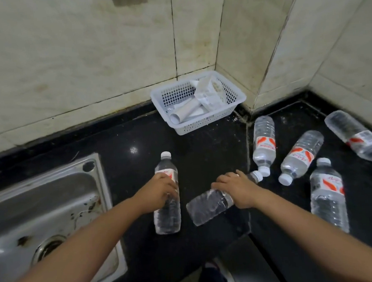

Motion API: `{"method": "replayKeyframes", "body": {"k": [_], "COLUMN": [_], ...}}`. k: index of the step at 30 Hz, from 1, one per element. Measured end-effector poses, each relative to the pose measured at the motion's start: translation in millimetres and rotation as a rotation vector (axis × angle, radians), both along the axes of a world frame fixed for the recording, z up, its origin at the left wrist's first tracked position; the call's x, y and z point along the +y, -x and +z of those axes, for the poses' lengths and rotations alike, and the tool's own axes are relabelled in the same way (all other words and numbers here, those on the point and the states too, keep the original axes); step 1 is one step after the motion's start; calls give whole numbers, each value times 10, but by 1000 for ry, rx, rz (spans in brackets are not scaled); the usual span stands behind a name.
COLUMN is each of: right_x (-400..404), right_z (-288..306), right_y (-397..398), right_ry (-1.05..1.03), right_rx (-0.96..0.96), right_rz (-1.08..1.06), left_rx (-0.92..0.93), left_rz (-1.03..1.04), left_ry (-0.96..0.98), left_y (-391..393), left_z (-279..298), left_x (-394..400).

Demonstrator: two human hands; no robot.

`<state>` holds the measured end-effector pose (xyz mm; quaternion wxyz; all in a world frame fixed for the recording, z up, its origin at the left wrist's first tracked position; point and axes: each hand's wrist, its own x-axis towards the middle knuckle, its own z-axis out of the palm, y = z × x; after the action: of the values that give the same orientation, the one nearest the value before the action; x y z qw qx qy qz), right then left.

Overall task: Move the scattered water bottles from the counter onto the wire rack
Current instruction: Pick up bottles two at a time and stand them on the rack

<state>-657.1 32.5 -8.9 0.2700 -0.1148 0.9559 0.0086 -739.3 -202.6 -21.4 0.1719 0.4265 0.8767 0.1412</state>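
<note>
The left hand [160, 190] grips one bottle [167, 208] beside the sink [54, 191], the right hand [235, 189] another [210, 206], four more bottles [301, 154] lying rightward on the counter [127, 144].

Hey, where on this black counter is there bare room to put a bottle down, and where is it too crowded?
Bare counter lies between the sink, the white basket and the bottle under the left hand. Another bare strip runs from the basket toward the right hand. The right wing, by the corner, is crowded: four loose bottles lie close together there.
</note>
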Motion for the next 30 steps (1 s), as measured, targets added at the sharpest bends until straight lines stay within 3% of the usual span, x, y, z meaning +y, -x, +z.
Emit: {"method": "replayKeyframes", "body": {"k": [3, 6, 8, 11, 13, 15, 19, 23, 30], "right_x": [-56, -95, -161, -372, -536, -628, -597, -635, -762], "right_z": [-15, -46, -87, -201, -189, -202, -159, -231, -302], "right_y": [-109, -170, -196, -220, -211, -196, -192, -353, -379], "right_ry": [40, 137, 242, 435, 413, 337, 360, 306, 108], "right_rx": [5, 20, 65, 452, 345, 177, 163, 129, 158], "right_rz": [119, 159, -16, -543, -864, -972, -956, -908, -903], "left_rx": [-110, -55, -170, -312, -325, -342, -398, -241, -67], "left_rz": [210, 410, 596, 744, 754, 718, 561, 433, 573], "left_ry": [-53, 29, 67, -29, -45, -32, 44, 245, 291], "left_y": [-55, -126, -202, -285, -294, -296, -358, -544, -587], "left_z": [82, 40, -31, -102, -116, -96, -22, 0, -162], "left_x": [55, 175, 270, 405, 402, 340, 155, 77, 199]}}
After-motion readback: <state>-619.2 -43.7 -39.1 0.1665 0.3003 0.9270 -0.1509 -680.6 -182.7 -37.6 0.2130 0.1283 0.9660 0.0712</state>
